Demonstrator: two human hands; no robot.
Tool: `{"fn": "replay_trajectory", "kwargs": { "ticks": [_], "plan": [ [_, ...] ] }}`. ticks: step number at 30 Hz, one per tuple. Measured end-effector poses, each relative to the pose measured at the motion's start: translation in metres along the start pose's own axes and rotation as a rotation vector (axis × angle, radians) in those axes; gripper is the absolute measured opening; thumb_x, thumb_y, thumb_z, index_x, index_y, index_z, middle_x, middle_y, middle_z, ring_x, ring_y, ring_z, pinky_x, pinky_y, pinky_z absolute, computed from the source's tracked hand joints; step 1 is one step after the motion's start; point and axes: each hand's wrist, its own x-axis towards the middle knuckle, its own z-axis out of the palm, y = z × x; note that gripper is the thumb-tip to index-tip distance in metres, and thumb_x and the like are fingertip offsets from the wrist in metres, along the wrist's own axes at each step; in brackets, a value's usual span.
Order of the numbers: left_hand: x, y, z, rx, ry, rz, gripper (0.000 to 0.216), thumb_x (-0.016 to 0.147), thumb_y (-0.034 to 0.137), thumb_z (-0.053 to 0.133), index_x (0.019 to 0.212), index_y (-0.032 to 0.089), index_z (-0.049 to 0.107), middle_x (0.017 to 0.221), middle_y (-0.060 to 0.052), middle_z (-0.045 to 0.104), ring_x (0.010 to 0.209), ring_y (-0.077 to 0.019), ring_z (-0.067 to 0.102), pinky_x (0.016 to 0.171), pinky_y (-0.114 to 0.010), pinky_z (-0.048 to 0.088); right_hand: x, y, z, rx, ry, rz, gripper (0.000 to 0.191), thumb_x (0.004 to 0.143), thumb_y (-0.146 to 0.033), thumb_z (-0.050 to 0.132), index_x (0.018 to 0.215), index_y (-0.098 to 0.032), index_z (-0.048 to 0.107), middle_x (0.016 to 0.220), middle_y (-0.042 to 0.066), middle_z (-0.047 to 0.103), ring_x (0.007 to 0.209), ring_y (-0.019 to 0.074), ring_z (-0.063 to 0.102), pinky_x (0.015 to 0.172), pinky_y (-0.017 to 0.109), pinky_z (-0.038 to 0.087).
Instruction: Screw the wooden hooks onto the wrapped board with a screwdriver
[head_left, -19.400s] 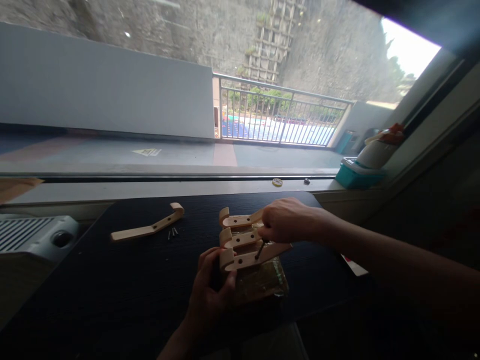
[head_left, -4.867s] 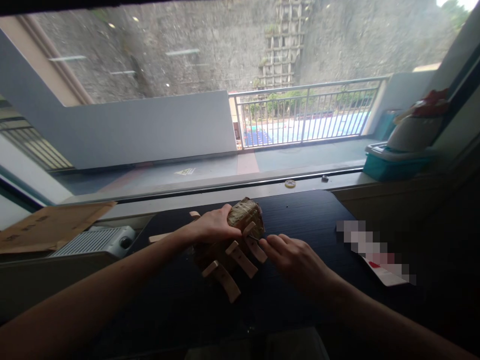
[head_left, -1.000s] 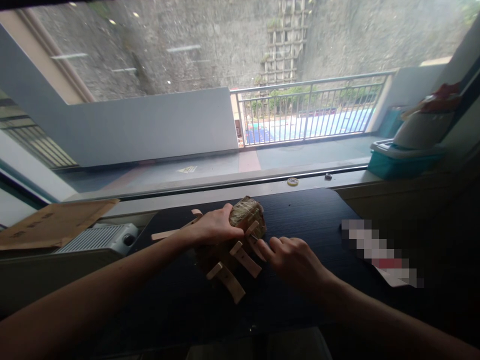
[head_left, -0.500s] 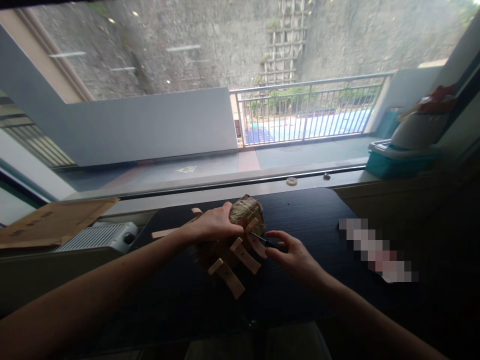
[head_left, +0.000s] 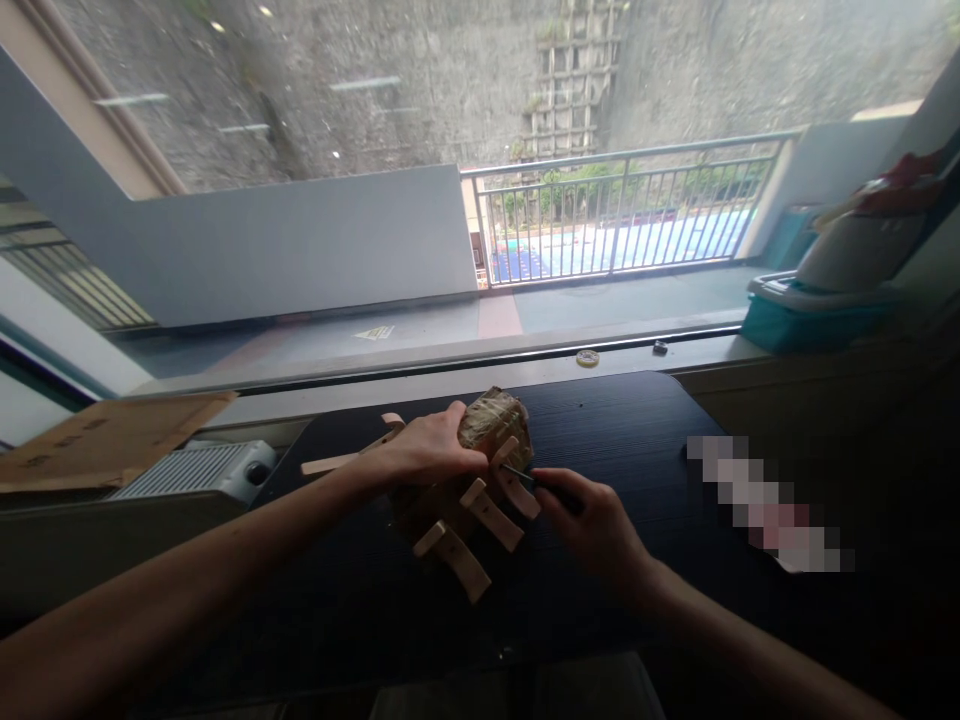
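Observation:
My left hand (head_left: 435, 442) is closed around a brown, roughly cylindrical body (head_left: 491, 415) that lies on the dark table, its far end covered in what looks like clear tape. Pale wooden pieces (head_left: 495, 515) stick out along its near side, some curved with short crossbars. More wooden pieces (head_left: 330, 466) jut out at its left. My right hand (head_left: 589, 510) is wrapped around the dark handle of a screwdriver (head_left: 517, 474). Its thin shaft points left, with the tip at the farthest right-hand wooden piece (head_left: 514, 485). My left palm hides part of the body.
The dark table (head_left: 615, 430) stands against a window sill bearing a roll of tape (head_left: 587, 358) and a small dark object (head_left: 660, 348). Flattened cardboard (head_left: 112, 435) rests over a white radiator (head_left: 202, 468) at left. A blurred-out item (head_left: 765, 505) lies at right, near a teal box (head_left: 810, 318).
My right-hand fingers have gone from spread around the screwdriver handle to curled tightly over it. My left hand and the brown body stay nearly still. The view has shifted slightly.

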Motion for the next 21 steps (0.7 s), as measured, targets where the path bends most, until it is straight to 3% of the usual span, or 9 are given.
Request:
{"fn": "replay_trajectory", "kwargs": {
  "ticks": [3,6,8,12,15,18,21],
  "plan": [
    [-0.001,0.001,-0.001,0.002,0.006,0.006,0.064,0.061,0.056,0.058,0.113,0.021,0.045,0.097,-0.007,0.065,0.082,-0.0247,0.062,0.069,-0.031,0.046,-0.002,0.002,0.008,0.367,0.069,0.331,0.035,0.085,-0.040,0.051,0.100,-0.013,0.068,0.083,0.007,0.069,0.075,0.0186,0.062,0.061,0.027,0.045],
    [-0.002,0.002,-0.001,0.006,0.012,-0.013,0.064,0.061,0.055,0.058,0.113,0.021,0.045,0.097,-0.008,0.065,0.082,-0.0254,0.063,0.068,-0.031,0.046,0.000,-0.005,-0.001,0.344,-0.008,0.370,0.037,0.086,-0.042,0.049,0.102,-0.013,0.067,0.084,0.006,0.068,0.072,0.0177,0.061,0.058,0.026,0.043],
    [-0.002,0.001,-0.001,-0.003,0.004,-0.017,0.064,0.061,0.055,0.058,0.113,0.021,0.045,0.097,-0.008,0.066,0.083,-0.0260,0.063,0.068,-0.031,0.047,0.002,-0.011,-0.012,0.118,-0.098,0.258,0.035,0.085,-0.039,0.052,0.109,-0.017,0.064,0.089,0.005,0.068,0.075,0.0180,0.061,0.061,0.027,0.044],
    [-0.002,0.000,0.001,-0.017,0.007,-0.002,0.064,0.060,0.057,0.059,0.112,0.022,0.046,0.096,-0.007,0.067,0.080,-0.0256,0.064,0.068,-0.031,0.047,0.006,-0.027,-0.029,-0.595,-0.233,-0.157,0.037,0.085,-0.015,0.051,0.121,-0.022,0.056,0.087,0.005,0.065,0.074,0.0183,0.060,0.060,0.027,0.041],
    [-0.002,-0.001,0.003,0.000,0.033,-0.013,0.062,0.060,0.056,0.059,0.110,0.022,0.047,0.093,-0.006,0.067,0.078,-0.0249,0.064,0.066,-0.030,0.046,0.007,-0.035,-0.028,-0.865,-0.311,-0.379,0.039,0.085,-0.004,0.042,0.119,-0.019,0.056,0.083,0.008,0.062,0.070,0.0190,0.058,0.056,0.027,0.040],
    [-0.002,-0.002,0.004,-0.017,0.027,-0.014,0.061,0.061,0.056,0.058,0.110,0.022,0.047,0.091,-0.006,0.067,0.076,-0.0237,0.064,0.062,-0.029,0.046,0.006,-0.033,-0.019,-0.753,-0.291,-0.342,0.036,0.085,-0.006,0.042,0.115,-0.019,0.060,0.080,0.007,0.063,0.067,0.0187,0.058,0.057,0.028,0.041],
    [-0.001,-0.002,0.004,-0.026,0.027,-0.007,0.062,0.060,0.056,0.059,0.110,0.022,0.047,0.092,-0.006,0.066,0.076,-0.0233,0.063,0.065,-0.029,0.046,0.005,-0.022,-0.008,-0.281,-0.169,-0.031,0.028,0.088,-0.020,0.046,0.110,-0.020,0.064,0.085,0.006,0.068,0.068,0.0170,0.061,0.061,0.027,0.044]
  ]
}}
